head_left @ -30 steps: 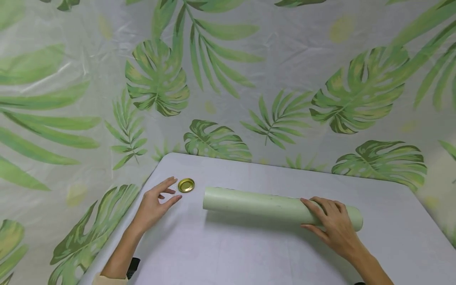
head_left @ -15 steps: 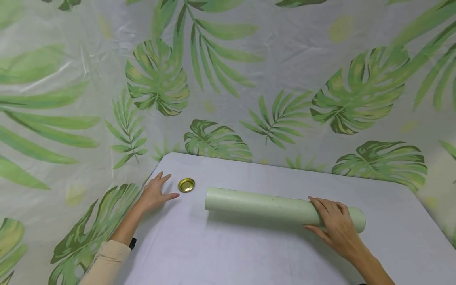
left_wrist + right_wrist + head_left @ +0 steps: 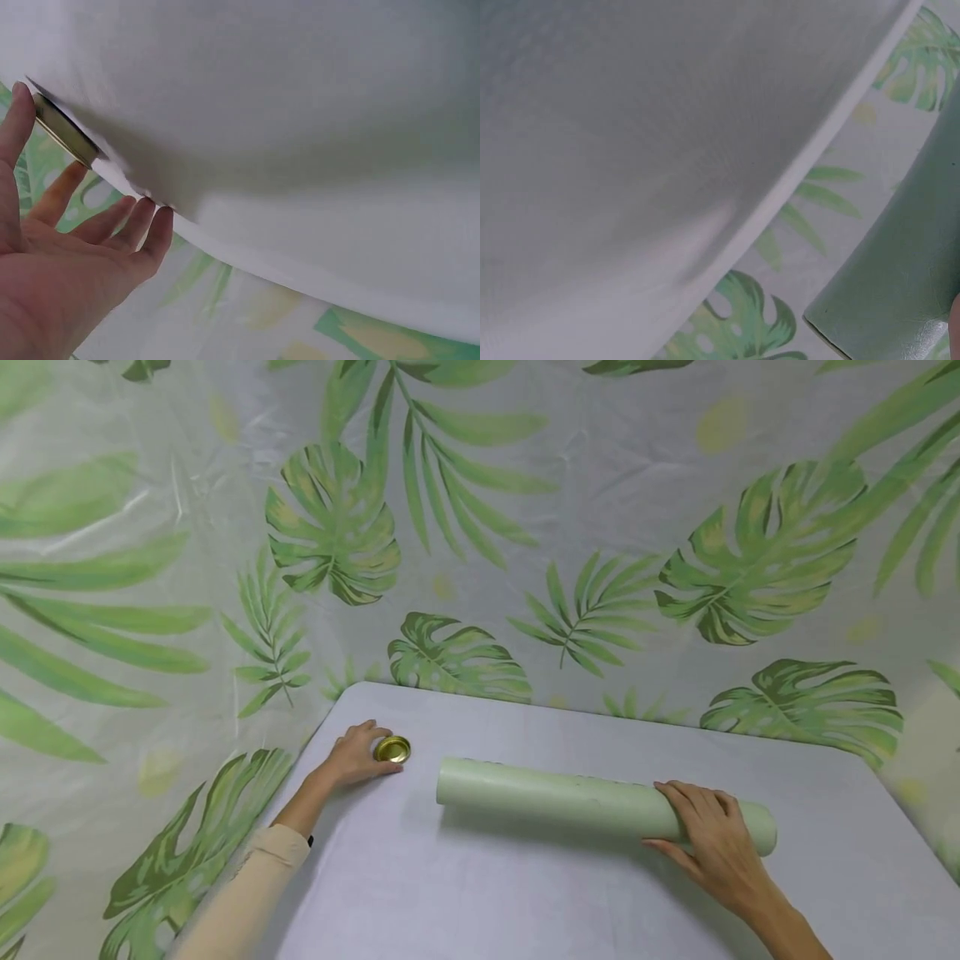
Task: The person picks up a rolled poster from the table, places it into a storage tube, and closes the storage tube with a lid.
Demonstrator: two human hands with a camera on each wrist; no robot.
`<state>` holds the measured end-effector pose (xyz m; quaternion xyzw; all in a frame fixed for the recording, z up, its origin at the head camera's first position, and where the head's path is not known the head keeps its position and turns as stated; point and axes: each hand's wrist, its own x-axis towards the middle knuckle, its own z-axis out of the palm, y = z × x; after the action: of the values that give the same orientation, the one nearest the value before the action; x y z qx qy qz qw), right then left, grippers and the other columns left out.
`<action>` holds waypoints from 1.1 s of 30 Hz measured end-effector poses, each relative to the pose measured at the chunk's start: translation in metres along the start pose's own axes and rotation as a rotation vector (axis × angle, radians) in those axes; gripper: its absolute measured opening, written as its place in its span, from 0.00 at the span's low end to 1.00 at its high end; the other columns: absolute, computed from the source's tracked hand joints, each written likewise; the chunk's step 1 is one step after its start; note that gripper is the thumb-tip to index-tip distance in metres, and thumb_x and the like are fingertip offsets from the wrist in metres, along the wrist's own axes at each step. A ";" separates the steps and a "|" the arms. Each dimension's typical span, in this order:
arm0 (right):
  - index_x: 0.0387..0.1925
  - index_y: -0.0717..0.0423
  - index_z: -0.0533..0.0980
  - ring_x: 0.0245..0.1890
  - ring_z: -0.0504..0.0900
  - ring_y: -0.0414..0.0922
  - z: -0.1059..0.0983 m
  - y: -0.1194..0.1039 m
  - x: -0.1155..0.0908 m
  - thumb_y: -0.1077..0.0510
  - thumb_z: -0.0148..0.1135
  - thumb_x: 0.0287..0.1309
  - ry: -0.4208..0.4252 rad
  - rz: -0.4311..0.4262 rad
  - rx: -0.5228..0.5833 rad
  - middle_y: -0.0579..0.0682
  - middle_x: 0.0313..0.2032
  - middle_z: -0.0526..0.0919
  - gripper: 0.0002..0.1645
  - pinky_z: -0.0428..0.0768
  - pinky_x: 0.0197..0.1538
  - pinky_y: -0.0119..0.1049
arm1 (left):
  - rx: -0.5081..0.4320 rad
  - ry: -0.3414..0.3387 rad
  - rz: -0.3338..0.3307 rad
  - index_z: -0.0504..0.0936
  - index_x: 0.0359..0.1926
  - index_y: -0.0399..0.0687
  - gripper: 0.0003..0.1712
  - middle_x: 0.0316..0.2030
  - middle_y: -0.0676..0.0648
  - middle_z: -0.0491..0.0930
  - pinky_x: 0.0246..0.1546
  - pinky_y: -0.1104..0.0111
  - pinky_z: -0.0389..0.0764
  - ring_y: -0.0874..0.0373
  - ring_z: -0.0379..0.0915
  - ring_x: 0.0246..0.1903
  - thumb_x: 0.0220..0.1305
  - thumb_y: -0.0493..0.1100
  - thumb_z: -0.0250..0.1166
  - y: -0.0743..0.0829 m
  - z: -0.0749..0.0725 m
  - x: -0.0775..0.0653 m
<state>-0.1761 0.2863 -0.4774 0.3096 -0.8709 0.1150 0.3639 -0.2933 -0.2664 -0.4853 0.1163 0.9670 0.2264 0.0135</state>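
Note:
A shallow round gold metal lid (image 3: pixel 393 749) is near the table's far left corner, its hollow side up. My left hand (image 3: pixel 358 755) pinches it by the rim, thumb on the near side and index finger on the far side. In the left wrist view the lid (image 3: pixel 64 131) appears edge-on between thumb and index finger; the other fingertips touch the white surface. My right hand (image 3: pixel 708 839) grips a long pale green roll (image 3: pixel 555 792) close to its right end. The roll lies crosswise, with a shadow beneath it on the table. In the right wrist view, the roll (image 3: pixel 900 247) fills the right side.
A white table (image 3: pixel 480 893) with rounded corners lies under both hands. Behind it and on its left stands a leaf-patterned sheet (image 3: pixel 600 510), close to the table's edges.
My left hand first spread its fingers left of the lid, then moved right and closed thumb and index finger around it. The right hand and green roll shifted slightly right.

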 end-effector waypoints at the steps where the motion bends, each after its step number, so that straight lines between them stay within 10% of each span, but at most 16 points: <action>1: 0.60 0.63 0.79 0.51 0.79 0.56 0.000 0.000 0.000 0.21 0.45 0.68 0.002 -0.001 -0.004 0.59 0.52 0.83 0.52 0.69 0.54 0.56 | 0.011 -0.005 0.005 0.75 0.68 0.37 0.43 0.73 0.22 0.60 0.66 0.26 0.61 0.21 0.57 0.71 0.61 0.58 0.76 0.001 0.000 0.001; 16: 0.59 0.65 0.79 0.52 0.79 0.56 0.000 0.001 0.000 0.21 0.45 0.68 -0.011 0.012 0.002 0.59 0.51 0.83 0.53 0.69 0.55 0.56 | -0.011 0.119 0.027 0.78 0.62 0.31 0.39 0.58 0.31 0.78 0.61 0.40 0.73 0.34 0.72 0.60 0.58 0.51 0.79 0.012 -0.001 -0.001; 24: 0.58 0.66 0.78 0.51 0.79 0.56 0.001 0.001 -0.002 0.21 0.45 0.68 -0.016 0.012 -0.003 0.60 0.51 0.83 0.53 0.69 0.54 0.56 | -0.135 0.259 0.200 0.73 0.68 0.30 0.40 0.52 0.31 0.80 0.58 0.40 0.77 0.34 0.78 0.53 0.57 0.38 0.78 0.022 -0.003 -0.010; 33: 0.59 0.65 0.78 0.52 0.79 0.57 0.000 0.000 -0.001 0.20 0.45 0.67 -0.021 0.027 0.003 0.60 0.52 0.83 0.53 0.69 0.54 0.57 | -0.149 0.223 0.163 0.75 0.68 0.40 0.36 0.54 0.35 0.80 0.56 0.41 0.78 0.37 0.79 0.53 0.60 0.40 0.77 0.027 -0.005 -0.017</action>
<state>-0.1757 0.2871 -0.4784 0.2994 -0.8786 0.1180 0.3528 -0.2713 -0.2496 -0.4693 0.1674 0.9303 0.3093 -0.1039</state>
